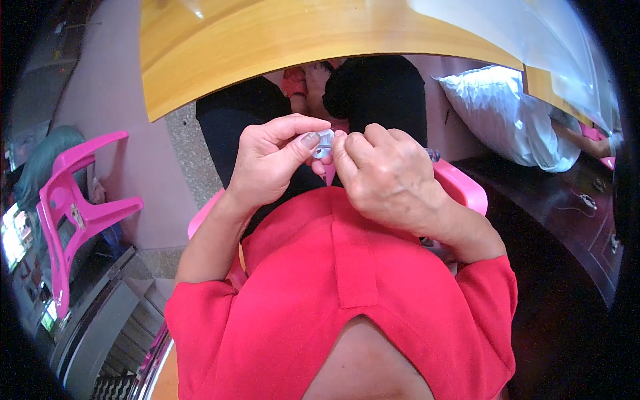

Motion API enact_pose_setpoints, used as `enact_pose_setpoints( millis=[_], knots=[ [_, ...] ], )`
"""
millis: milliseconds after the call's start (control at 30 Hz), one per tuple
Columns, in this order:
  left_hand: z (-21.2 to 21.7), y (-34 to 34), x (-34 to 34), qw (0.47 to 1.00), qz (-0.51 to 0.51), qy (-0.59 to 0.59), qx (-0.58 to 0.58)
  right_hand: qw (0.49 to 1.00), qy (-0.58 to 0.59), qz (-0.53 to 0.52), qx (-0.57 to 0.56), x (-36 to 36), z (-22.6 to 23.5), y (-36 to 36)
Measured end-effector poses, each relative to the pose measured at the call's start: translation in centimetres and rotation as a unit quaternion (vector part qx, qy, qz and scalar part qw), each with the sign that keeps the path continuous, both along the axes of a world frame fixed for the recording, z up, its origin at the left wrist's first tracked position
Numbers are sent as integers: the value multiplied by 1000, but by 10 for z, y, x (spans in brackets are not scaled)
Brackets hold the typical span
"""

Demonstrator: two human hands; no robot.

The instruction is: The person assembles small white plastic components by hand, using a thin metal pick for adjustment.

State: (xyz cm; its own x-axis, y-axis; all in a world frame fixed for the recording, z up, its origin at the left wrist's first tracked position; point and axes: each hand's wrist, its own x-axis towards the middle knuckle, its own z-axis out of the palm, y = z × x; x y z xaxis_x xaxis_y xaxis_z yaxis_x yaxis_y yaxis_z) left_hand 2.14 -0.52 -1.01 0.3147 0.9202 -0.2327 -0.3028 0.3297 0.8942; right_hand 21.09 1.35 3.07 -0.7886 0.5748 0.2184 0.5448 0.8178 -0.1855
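Note:
Above my lap, my left hand pinches a small clear plastic piece between thumb and forefinger. Its exact kind is too small to make out. My right hand is closed right beside it, thumb and fingertips drawn together at the piece's right edge. Whatever those right fingers grip is hidden behind the knuckles. A short bluish-clear end shows past the far side of the right hand; I cannot tell whether it belongs to something held there.
A yellow wooden tabletop spans the front, with clear plastic sheeting on its right. A stuffed white sack stands at the right, another person's hand near it. A pink plastic chair is at the left.

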Motion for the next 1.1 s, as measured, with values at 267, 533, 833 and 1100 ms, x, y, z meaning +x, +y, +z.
enact_pose_setpoints(
  millis=[267, 533, 833, 1100],
  knots=[
    [41, 42, -23, 935, 213, 238, 153, 972, 181, -146, -12, 18, 2, 26],
    [175, 250, -121, 739, 365, 408, 392, 978, 149, -139, -48, 19, -1, 23],
    [36, 208, -8, 713, 203, 540, 399, 980, 119, -138, -80, 19, -3, 21],
    [18, 229, 2, 686, 231, 564, 398, 976, 154, -132, -85, 18, -9, 20]
  ],
)
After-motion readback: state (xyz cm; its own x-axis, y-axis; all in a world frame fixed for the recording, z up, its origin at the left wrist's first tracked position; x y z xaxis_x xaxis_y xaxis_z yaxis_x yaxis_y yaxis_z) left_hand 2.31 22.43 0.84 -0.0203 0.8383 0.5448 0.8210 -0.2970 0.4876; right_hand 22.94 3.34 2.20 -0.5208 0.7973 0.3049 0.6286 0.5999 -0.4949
